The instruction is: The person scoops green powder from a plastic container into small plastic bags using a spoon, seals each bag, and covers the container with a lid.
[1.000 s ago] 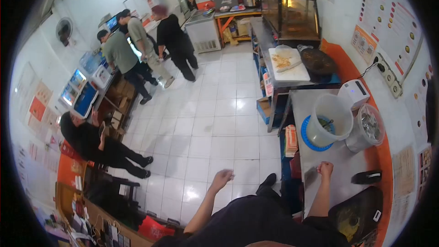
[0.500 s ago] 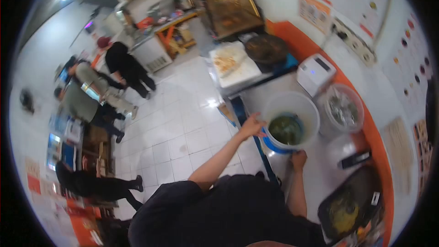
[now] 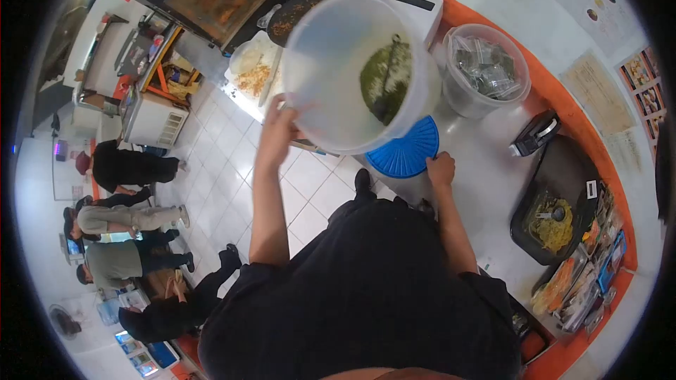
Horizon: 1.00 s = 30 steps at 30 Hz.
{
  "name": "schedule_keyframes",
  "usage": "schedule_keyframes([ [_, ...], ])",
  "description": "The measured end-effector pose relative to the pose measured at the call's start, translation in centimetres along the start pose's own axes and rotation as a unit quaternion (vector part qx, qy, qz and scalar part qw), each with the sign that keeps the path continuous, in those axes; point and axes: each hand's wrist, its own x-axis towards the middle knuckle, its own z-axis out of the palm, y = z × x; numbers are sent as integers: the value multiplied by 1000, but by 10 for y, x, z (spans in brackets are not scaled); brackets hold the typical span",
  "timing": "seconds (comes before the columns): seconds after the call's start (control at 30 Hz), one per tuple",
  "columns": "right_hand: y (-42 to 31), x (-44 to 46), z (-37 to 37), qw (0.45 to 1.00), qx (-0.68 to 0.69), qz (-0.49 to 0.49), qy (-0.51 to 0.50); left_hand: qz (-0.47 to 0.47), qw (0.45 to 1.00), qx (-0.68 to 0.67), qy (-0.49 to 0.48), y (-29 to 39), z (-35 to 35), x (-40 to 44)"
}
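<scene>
My left hand [image 3: 280, 130] is closed around the side of a large translucent plastic bucket [image 3: 313, 63], which is raised and tilted toward me. Inside it lies a green, herb-like mass [image 3: 377, 84] with pale bits, and a dark-handled utensil [image 3: 394, 63] rests in it. My right hand [image 3: 441, 169] pinches the edge of a round blue ribbed lid [image 3: 407, 148] at the metal counter. The bucket hides the far part of the lid.
A second clear bucket [image 3: 486, 102] holding small plastic bags stands beside a white device [image 3: 417, 17]. Farther right are a black stapler-like tool [image 3: 536, 134] and a black tray [image 3: 539, 190] with yellow-green food. A lit display cabinet [image 3: 218, 0] and several people are on the left.
My left hand has lifted the bucket up and leftward, tilting its mouth toward me. The blue lid beneath it now shows, with my right hand at its edge. The view has turned.
</scene>
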Motion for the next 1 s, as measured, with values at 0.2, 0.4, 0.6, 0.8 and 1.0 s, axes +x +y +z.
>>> schedule_keyframes([
  [0.2, -8, 2, -6, 997, -51, 34, 36, 6, 999, 30, 41, 14, -52, 26],
  [0.4, 29, -20, -26, 979, 166, -2, 120, -26, 997, 45, 52, -75, -75, 69],
  [0.6, 51, -54, -158, 934, 279, -56, 217, -77, 997, 4, 12, -115, -61, 89],
  [0.8, -113, -49, -221, 924, 329, -75, 181, -114, 989, -19, -96, -118, -33, 99],
  [1.0, -195, 25, -148, 957, 228, -109, 143, -145, 979, 0, -142, -104, -24, 101],
])
